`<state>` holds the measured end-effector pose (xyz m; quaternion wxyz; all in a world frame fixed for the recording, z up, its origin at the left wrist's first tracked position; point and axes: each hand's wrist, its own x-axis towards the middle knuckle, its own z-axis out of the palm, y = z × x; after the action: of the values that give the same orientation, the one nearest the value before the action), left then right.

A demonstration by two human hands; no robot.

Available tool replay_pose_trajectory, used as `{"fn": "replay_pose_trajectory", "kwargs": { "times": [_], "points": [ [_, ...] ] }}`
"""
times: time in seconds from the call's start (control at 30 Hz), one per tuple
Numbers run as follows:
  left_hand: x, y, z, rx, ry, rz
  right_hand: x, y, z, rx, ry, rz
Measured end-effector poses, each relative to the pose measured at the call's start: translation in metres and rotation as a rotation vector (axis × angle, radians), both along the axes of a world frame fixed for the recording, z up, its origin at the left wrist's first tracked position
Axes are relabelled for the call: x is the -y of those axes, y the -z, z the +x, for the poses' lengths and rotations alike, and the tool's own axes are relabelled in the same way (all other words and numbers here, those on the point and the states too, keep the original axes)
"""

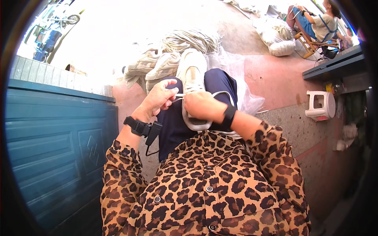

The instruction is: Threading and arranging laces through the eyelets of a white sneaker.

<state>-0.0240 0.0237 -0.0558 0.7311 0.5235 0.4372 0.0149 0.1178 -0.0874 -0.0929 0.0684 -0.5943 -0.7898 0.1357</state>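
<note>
Cream-white, with a beige panel near its toe, a shoe (193, 74) rests in our lap in the head view, between the thighs of our navy trousers (226, 80), its toe facing away from us. Our left hand (156, 99) is just left of the shoe, its thumb and forefinger drawn narrow on a white lace (179, 95) that spans the small gap to our right hand (202, 105). That right hand lies over the shoe's opening, back turned up; its fingers are hidden beneath, so we cannot tell how they close. Another pale strand (225, 93) loops out on the right, over our thigh. We wear a black strap with a small box (138, 126) on the left wrist, a black band (228, 116) on the right, and a leopard-print shirt (230, 185). Beyond our knees sit more pale shoes (162, 66), a heap of laces (191, 41) and clear plastic sheeting (252, 100). A blue panelled door (43, 133) stands at left; at right, a white stool (321, 105) is on the floor (275, 78), and farther off a person (322, 27) sits on a chair (309, 46).
</note>
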Motion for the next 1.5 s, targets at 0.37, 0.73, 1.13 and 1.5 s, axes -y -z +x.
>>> {"fn": "replay_pose_trajectory", "kwargs": {
  "times": [0.37, 0.73, 1.13, 1.5],
  "points": [
    [-0.016, 0.035, 0.024, 0.044, 0.273, 0.451, 0.02, -0.255, 0.073, -2.347, -0.706, -0.651],
    [-0.009, -0.052, 0.016, 0.393, 0.121, 0.129, 0.014, -0.191, 0.152, -0.908, 0.436, 0.675],
    [-0.053, -0.004, -0.062, 0.249, -0.345, 0.016, 0.074, -0.014, 0.086, -1.066, 0.614, -0.275],
    [0.037, 0.017, -0.02, -0.049, 0.16, 0.368, 0.057, 0.009, 0.038, -0.272, 0.432, 0.067]
  ]
}}
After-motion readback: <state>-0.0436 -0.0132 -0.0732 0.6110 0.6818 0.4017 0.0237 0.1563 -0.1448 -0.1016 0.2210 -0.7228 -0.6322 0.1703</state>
